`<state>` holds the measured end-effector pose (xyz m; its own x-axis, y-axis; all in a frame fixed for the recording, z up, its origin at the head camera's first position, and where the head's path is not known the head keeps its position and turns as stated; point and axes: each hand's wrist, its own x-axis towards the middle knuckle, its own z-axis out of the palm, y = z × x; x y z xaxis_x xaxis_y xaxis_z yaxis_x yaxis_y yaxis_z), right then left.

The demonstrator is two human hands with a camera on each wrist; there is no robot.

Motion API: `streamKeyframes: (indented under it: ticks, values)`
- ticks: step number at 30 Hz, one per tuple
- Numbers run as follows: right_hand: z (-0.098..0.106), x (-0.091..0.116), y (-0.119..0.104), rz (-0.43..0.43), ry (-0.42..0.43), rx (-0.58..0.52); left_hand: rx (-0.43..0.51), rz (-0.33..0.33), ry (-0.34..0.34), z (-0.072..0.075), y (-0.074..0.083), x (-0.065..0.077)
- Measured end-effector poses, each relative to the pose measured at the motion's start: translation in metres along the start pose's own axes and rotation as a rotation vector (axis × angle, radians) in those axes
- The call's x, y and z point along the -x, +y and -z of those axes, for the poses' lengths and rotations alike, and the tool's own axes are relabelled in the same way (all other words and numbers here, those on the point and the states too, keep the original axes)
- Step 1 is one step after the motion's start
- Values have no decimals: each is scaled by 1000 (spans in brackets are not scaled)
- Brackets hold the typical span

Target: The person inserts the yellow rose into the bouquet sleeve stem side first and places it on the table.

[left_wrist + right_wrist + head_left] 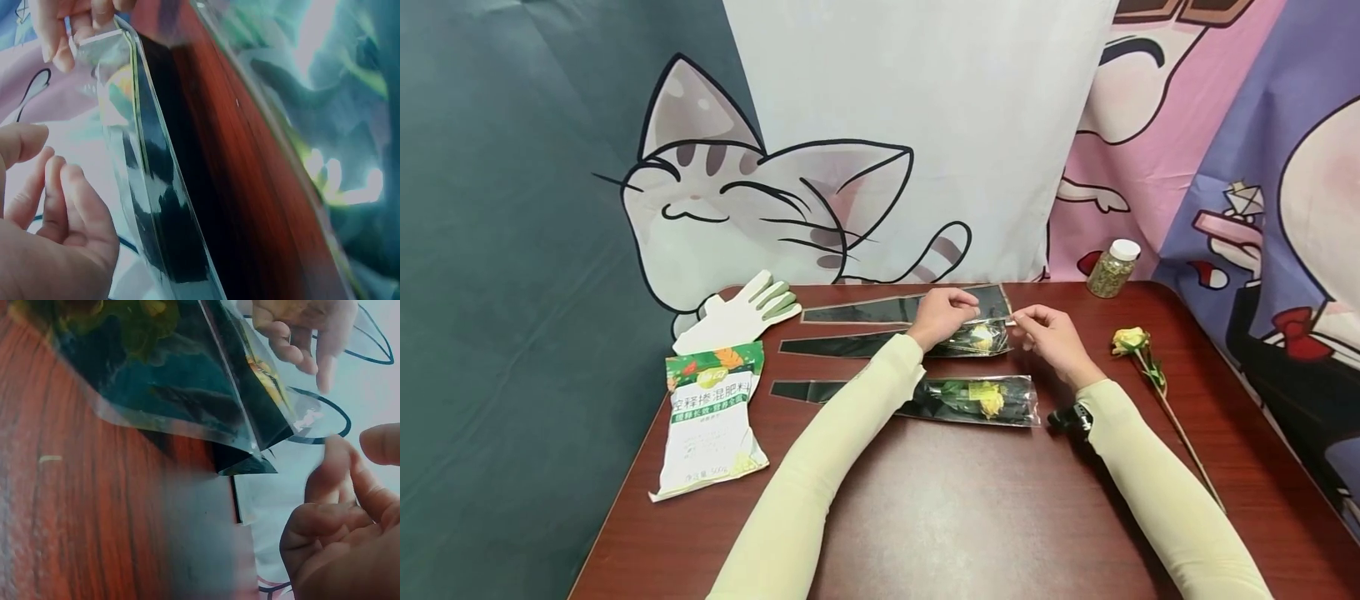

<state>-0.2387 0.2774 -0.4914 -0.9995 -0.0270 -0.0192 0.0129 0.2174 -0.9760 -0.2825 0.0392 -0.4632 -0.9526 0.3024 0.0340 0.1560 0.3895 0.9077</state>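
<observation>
My left hand (946,315) is over the middle black-and-clear flower sleeve (820,345), fingers loosely bent and nothing between them in the left wrist view. Inside that sleeve shows a yellow rose (981,337). At its right end is my right hand (1051,337), thumb and forefinger beside a small white strip at the sleeve's mouth; whether they pinch it is unclear. In the right wrist view a gap shows between thumb and forefinger (331,465). Nearer me lies another sleeve (1026,400) with a yellow rose (991,400). A third sleeve (850,312) lies behind, no flower visible in it.
A loose yellow rose (1130,340) with a long stem lies at the right. Behind it stands a white-capped jar (1111,271). On the left are a fertilizer bag (711,433) and white-and-green gloves (737,317). A patterned curtain (925,100) hangs behind the table.
</observation>
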Motion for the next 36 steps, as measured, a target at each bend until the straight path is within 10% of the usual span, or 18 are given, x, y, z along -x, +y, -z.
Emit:
streamKeyframes:
  ticks: [18, 36]
  values:
    - [-9, -15, 5, -134, -31, 243, -386, 47, -204, 33, -32, 5]
    - [-7, -11, 9, -93, -37, 137, -452, 19, -203, 41, -37, 8]
